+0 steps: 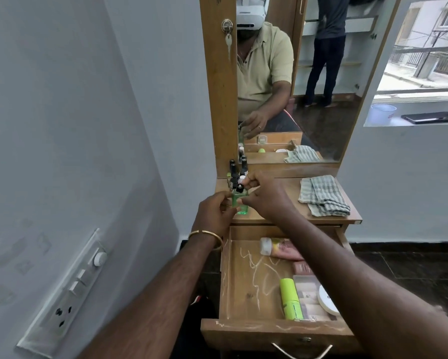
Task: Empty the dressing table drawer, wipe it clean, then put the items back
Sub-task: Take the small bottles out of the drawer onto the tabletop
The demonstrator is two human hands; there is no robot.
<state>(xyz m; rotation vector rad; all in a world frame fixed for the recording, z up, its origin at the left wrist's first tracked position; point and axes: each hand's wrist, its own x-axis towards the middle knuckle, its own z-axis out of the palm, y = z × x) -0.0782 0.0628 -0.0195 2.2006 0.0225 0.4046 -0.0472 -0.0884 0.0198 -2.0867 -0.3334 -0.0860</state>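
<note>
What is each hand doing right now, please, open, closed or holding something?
Left hand: grips the green bottle on the tabletop.
Right hand: fingers pinch the same green bottle, near its black cap.

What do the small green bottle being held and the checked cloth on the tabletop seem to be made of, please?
The small green bottle looks like clear glass or hard plastic: see-through, glossy, with a black cap; which one is unclear. The checked cloth looks like woven cotton: matt, soft folds, grey-green stripes.
</note>
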